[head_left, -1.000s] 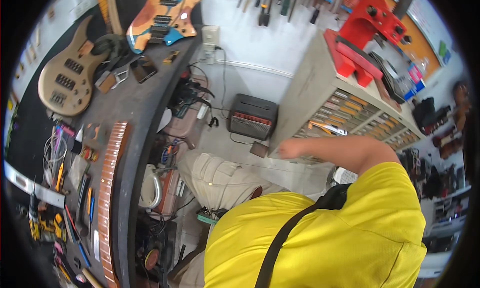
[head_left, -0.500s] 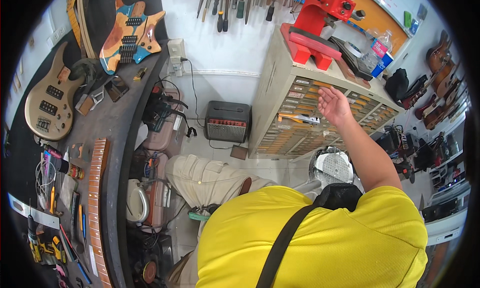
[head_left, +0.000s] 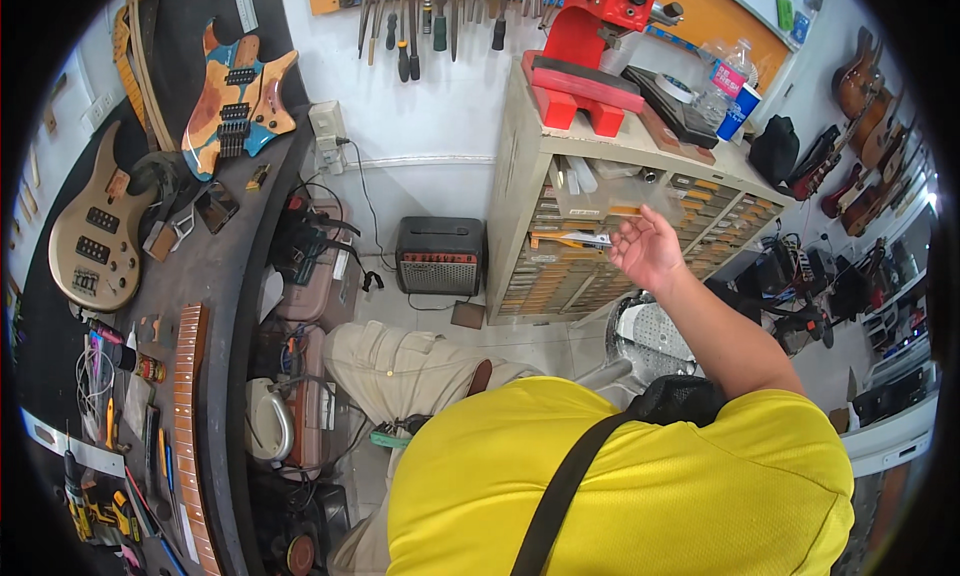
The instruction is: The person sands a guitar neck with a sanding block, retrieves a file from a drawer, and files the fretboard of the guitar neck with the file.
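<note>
My right hand [head_left: 648, 250] reaches out to the grey drawer cabinet [head_left: 522, 176], its fingers curled at the front of a pulled-out top drawer [head_left: 572, 208]. Flat pale pieces [head_left: 576, 174] and some small metal parts lie inside that drawer. Just below it, a tool with an orange handle [head_left: 570, 239] sticks out of the cabinet front beside my fingers. My left hand is out of view.
A red press-like machine [head_left: 590, 76], a plastic bottle [head_left: 728, 74] and a blue cup [head_left: 738, 112] stand on the cabinet. A small amplifier [head_left: 440, 256] sits on the floor. Guitar bodies [head_left: 240, 106] and a fretted neck [head_left: 188, 416] lie on the left bench. A metal stool [head_left: 655, 336] stands close by.
The top drawer has come out of the cabinet toward me, with my right hand at its front, and its contents now show. The view has shifted slightly.
</note>
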The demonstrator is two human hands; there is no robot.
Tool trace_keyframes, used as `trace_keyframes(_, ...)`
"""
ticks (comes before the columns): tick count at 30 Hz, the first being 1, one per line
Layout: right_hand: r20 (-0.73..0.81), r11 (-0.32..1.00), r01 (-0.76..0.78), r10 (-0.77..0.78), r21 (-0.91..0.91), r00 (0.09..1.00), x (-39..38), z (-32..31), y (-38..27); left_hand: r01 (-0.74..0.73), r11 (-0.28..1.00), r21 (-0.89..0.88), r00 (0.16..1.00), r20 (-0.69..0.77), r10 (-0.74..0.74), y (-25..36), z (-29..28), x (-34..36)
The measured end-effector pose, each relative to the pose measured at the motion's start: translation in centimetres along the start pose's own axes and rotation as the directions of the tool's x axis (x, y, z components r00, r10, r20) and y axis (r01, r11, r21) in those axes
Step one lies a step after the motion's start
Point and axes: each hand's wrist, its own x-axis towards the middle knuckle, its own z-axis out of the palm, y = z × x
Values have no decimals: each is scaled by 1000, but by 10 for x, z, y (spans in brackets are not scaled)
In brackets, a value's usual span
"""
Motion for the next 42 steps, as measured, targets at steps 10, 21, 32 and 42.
trace_keyframes(10,-75,965,91,-113,-246,991,52,8,-15,55,998,-3,995,81,-55,15,-12,-6)
trace_keyframes(21,-301,991,75,-107,-115,948,110,21,-4,29,998,-51,1000,15,-28,11,-5,-9)
trace_keyframes(32,-197,992,-120,125,40,972,-47,-6,22,-28,999,45,999,-39,30,-21,19,16)
trace_keyframes(42,338,-504,162,-279,-848,899,-63,107,-42,-50,997,-60,900,-435,19,-34,66,26)
